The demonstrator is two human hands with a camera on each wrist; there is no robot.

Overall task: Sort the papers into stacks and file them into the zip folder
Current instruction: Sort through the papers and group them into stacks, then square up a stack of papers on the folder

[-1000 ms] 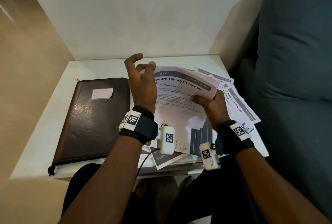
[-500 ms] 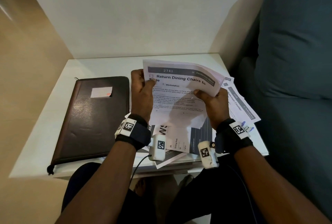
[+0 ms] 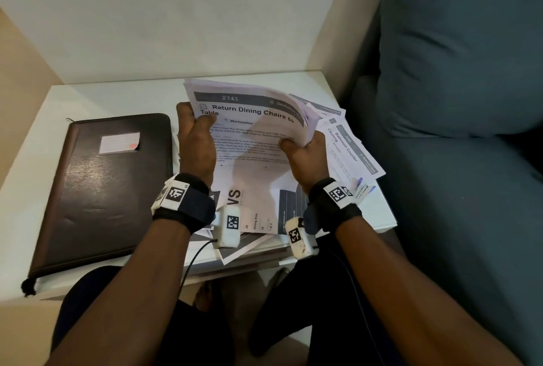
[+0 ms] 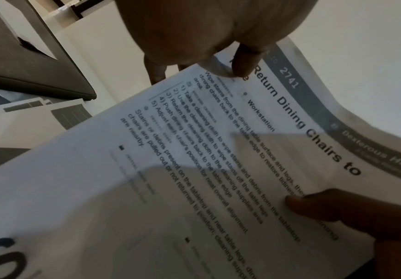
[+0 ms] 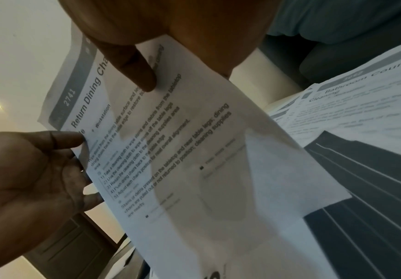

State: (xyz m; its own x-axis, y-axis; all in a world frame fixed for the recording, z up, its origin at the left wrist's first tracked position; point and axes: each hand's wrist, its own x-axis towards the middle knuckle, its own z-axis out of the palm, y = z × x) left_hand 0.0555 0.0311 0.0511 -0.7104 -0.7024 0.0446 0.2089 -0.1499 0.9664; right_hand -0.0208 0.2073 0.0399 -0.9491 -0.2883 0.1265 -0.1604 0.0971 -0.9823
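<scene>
A sheaf of papers [image 3: 249, 142], headed 2741 and "Return Dining Chairs to Table", is held up off the tabletop [image 3: 97, 98] between both hands, its top edge curling away toward the right. The sorting step is judged to be in hand: sheets are being gathered and read by heading, and nothing is seen to be filed yet. The left hand [image 3: 196, 145] grips the sheaf's left edge, the thumb [image 4: 244, 60] pressed on the printed face beside the title and the other fingers curled behind the sheet. The right hand [image 3: 305, 160] pinches the right edge, its thumb [image 5: 132, 69] laid flat on the text; the fingers behind are hidden, so how many sheets are held cannot be told. Under and beside the sheaf, loose papers [image 3: 349, 148] are spread over the right of the tabletop, 1 headed "Bathroom Counter Cleaning". The zip folder [image 3: 100, 189] lies closed on the left of the tabletop, just beside the left hand. The next move is judged to call for squaring the held sheets and laying them down as 1 stack apart from the loose ones; the folder would have to be unzipped before any filing
</scene>
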